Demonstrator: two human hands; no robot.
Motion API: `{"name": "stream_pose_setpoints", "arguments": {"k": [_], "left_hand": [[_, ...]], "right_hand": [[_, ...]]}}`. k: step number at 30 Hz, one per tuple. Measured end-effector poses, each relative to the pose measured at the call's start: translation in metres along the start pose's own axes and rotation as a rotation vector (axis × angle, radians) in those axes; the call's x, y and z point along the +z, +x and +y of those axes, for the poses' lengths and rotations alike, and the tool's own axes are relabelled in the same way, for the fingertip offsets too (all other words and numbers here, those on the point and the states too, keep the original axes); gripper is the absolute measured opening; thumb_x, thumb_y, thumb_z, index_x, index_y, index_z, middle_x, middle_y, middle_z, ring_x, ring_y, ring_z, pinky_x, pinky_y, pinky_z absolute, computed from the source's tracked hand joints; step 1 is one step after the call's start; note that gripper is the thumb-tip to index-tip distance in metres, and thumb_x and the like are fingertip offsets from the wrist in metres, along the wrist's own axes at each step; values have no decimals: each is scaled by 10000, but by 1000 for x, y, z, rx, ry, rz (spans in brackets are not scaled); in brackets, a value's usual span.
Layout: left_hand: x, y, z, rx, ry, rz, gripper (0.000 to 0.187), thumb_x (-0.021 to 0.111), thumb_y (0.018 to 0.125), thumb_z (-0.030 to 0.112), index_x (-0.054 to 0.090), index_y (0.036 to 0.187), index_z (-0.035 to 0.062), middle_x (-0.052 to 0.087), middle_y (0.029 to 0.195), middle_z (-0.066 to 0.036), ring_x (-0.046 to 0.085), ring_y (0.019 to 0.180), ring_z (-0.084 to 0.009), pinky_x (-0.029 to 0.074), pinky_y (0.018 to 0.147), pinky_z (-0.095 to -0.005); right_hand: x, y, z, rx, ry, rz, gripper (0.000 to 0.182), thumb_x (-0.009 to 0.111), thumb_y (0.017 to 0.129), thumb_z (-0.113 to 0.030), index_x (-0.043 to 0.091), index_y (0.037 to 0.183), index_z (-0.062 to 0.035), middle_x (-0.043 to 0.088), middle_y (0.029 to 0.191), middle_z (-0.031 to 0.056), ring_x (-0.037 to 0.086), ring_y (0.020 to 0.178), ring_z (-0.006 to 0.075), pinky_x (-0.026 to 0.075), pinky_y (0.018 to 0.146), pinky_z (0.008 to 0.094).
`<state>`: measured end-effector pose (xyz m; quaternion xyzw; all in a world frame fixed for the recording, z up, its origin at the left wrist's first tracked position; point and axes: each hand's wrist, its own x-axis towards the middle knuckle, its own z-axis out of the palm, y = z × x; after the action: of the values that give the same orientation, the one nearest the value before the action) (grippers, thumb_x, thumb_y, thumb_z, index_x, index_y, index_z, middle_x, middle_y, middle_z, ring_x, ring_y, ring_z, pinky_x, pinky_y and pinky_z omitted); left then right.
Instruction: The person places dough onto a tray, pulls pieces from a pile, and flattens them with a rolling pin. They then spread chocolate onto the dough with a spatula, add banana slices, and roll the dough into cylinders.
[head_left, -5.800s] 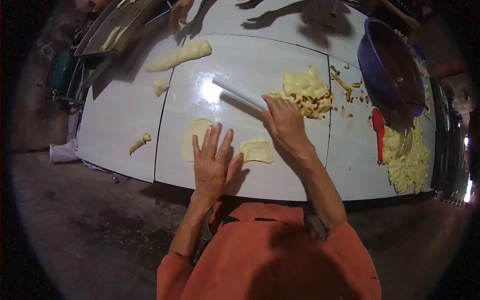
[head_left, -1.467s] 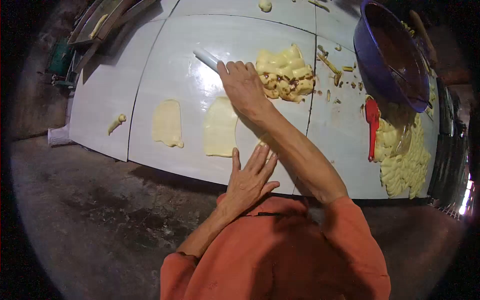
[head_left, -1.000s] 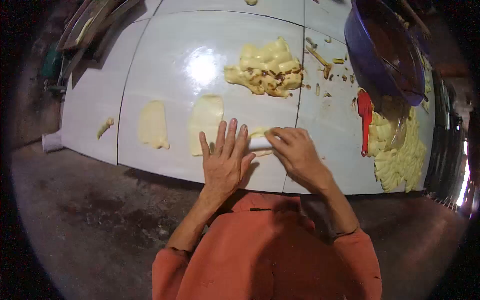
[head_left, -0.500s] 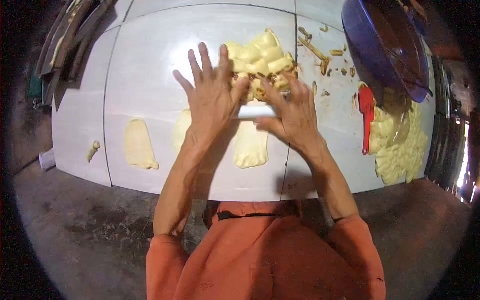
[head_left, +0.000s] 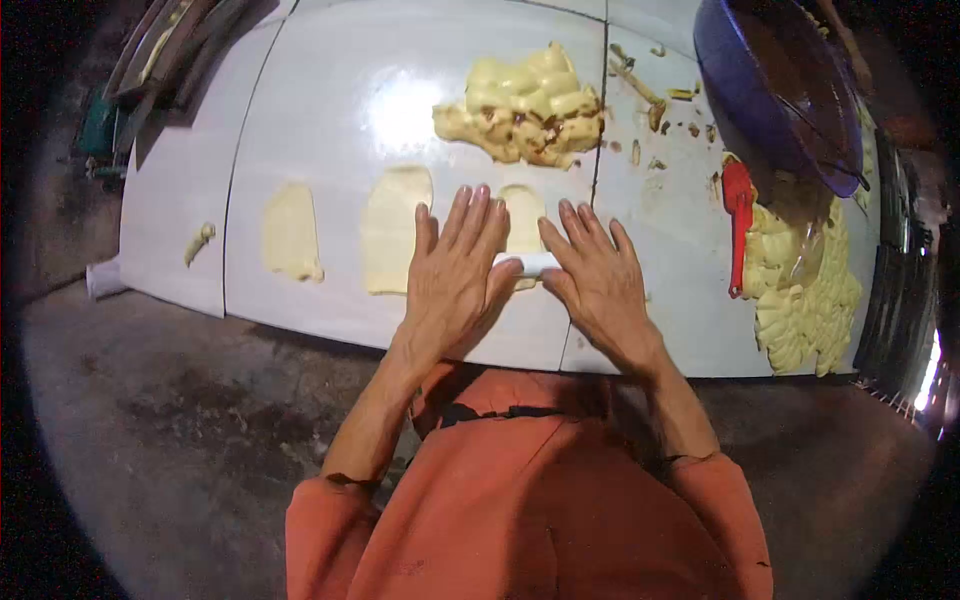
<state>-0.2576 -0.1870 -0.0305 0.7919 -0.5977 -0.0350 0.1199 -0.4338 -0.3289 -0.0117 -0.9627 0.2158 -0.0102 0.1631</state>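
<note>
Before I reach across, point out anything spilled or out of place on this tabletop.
Brown-stained yellow scraps lie scattered beside the large purple basin, apparently spilled. One small, lumpy, pale-yellow dough piece sits at far left, oddly apart from the flat, pale dough sheets.

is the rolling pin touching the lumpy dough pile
Apart. The head view shows bare tabletop between the rolling pin and the lumpy dough pile.

The rolling pin (head_left: 530,264), earlier at the near edge of the dough mound (head_left: 522,105), is now farther from it, drawn back with both hands. Below the mound, a third flattened dough sheet (head_left: 523,220) has joined the first two.
</note>
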Motion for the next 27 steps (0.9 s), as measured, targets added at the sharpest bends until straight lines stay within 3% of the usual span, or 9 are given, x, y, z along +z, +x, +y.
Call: {"name": "stream_pose_setpoints", "arguments": {"k": [3,6,9,13,16,19,23,26,27], "left_hand": [[-5,-35,12,-10,-146,-6,662,629,983,406,476,1524,57,475,1574,-168,403,1479,-371,266,1161,-670],[-1,-62,24,-20,-71,-1,679,663,958,403,486,1521,67,475,1581,-148,401,1483,-354,268,1153,-682],[8,-87,33,-12,-88,5,714,644,965,467,464,1544,89,436,1614,-124,348,1518,-329,211,1182,-692],[6,-94,34,-16,-66,-30,749,578,991,539,415,1581,107,361,1660,-120,277,1558,-308,109,1207,-708],[-9,-73,29,-60,-42,-36,739,579,994,529,418,1575,102,361,1656,-139,284,1554,-317,82,1182,-749],[-9,-33,12,-37,70,29,705,594,995,493,446,1548,82,395,1626,-168,326,1531,-340,91,1164,-766],[-1,38,-17,-120,60,-27,720,459,1055,516,328,1614,81,316,1667,-194,237,1571,-352,16,1189,-758],[16,82,-42,-136,128,177,721,458,1060,499,302,1625,79,271,1669,-251,207,1568,-411,45,1170,-779],[11,88,-44,-114,136,219,706,468,1063,473,300,1625,80,283,1667,-240,216,1566,-409,56,1181,-761]], "right_hand": [[18,-37,-10,-19,-25,30,599,638,976,-419,495,1522,-222,422,1611,110,408,1467,328,276,1190,574],[31,-61,-16,-20,-77,93,598,694,946,-387,508,1506,-291,451,1566,71,442,1417,273,288,1171,551],[31,-75,-19,-79,-66,137,580,722,938,-339,532,1486,-319,490,1409,38,481,1279,237,278,1159,540],[31,-72,-8,-149,-42,210,550,754,896,-262,610,1427,-286,578,1226,48,554,1154,221,360,1055,489],[10,-48,-1,-209,-17,224,532,756,886,-248,637,1404,-244,604,1187,58,595,1103,239,413,971,452],[-5,-17,5,-126,132,95,548,746,901,-290,613,1419,-174,586,1313,132,593,1122,284,443,929,435],[0,42,13,-73,-39,318,538,710,939,-339,584,1427,-150,531,1386,164,539,1193,299,449,928,445],[-8,63,15,-13,-21,457,487,726,922,-277,634,1379,-135,578,1326,153,595,1077,323,465,909,453],[-14,62,20,-161,8,285,514,727,923,-296,610,1401,-147,603,1266,126,611,1030,288,490,858,431]]}}
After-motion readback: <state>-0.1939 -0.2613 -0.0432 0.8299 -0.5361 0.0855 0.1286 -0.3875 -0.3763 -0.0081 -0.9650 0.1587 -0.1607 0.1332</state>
